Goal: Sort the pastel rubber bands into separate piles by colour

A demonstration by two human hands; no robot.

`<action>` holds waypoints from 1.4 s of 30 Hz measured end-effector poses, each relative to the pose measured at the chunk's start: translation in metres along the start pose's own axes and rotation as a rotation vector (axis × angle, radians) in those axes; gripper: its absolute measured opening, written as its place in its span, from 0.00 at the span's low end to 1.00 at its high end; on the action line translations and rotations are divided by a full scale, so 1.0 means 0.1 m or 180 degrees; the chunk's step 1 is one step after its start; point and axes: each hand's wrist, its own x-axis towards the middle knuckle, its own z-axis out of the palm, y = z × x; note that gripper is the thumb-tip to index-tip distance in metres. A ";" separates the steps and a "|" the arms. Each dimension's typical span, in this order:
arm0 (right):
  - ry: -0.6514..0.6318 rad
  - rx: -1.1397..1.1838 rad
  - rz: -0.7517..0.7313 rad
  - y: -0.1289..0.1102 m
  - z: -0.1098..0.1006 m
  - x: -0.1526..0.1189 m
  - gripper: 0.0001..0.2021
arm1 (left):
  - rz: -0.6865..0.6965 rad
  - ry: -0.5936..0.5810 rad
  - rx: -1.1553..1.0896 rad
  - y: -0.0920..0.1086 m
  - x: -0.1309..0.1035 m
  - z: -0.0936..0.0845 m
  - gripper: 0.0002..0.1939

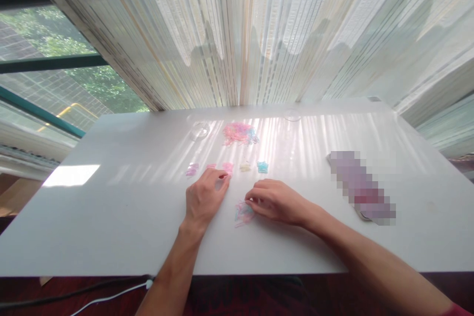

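Five small color groups of thin pieces that look like paper clips lie in a row: purple (192, 169), a paler pink one (211, 166), bright pink (227, 168), pale yellow (245, 167) and blue (262, 167). My left hand (207, 195) rests at the bright pink group, thumb and forefinger pinched at its near edge. Close to me, a small mixed pile of paper clips (243, 213) lies under the fingertips of my right hand (272, 200), which are drawn together. What either pinch holds is too small to make out. Farther back sits a larger mixed heap of paper clips (240, 133).
All this lies on a white table (122, 222). A clear round dish or lid (200, 131) stands left of the heap, another clear round piece (292, 116) behind right. A blurred-out long object (361, 187) lies at right. Striped curtains (237, 34) hang along the back edge.
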 end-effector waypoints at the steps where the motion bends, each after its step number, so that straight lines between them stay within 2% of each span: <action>1: 0.0013 -0.0014 0.0016 0.00 0.00 0.00 0.06 | 0.0000 0.0006 -0.0030 0.00 0.00 0.00 0.05; 7: 0.0140 -0.0062 0.0078 0.04 -0.03 0.00 0.06 | 0.0093 -0.0094 -0.0295 -0.05 -0.02 -0.10 0.07; 9: 0.0179 -0.0064 0.0108 0.05 -0.05 -0.01 0.07 | 0.0250 -0.0421 -0.0528 -0.05 -0.05 -0.18 0.08; 12: 0.0188 -0.0028 0.0135 0.05 -0.08 -0.02 0.07 | 0.0490 -0.1102 -0.0905 -0.03 -0.14 -0.30 0.10; 14: 0.0139 0.0015 0.0148 0.05 -0.10 -0.02 0.07 | 0.0560 -0.1359 -0.0984 -0.01 -0.22 -0.35 0.11; 16: 0.0053 0.0066 0.0168 0.04 -0.11 -0.02 0.06 | 0.0604 -0.1459 -0.0938 0.01 -0.28 -0.36 0.11; 25: -0.0170 0.0299 0.0133 -0.02 -0.03 -0.02 0.07 | 0.0680 -0.1372 -0.0792 0.03 -0.30 -0.33 0.09; 38: 0.0077 0.0366 0.0096 -0.01 0.14 0.01 0.06 | 0.0780 -0.1340 -0.0992 0.00 -0.34 -0.29 0.08; 42: 0.0310 0.0476 0.0068 -0.01 0.11 0.01 0.06 | 0.0613 -0.1261 -0.1025 -0.02 -0.34 -0.29 0.05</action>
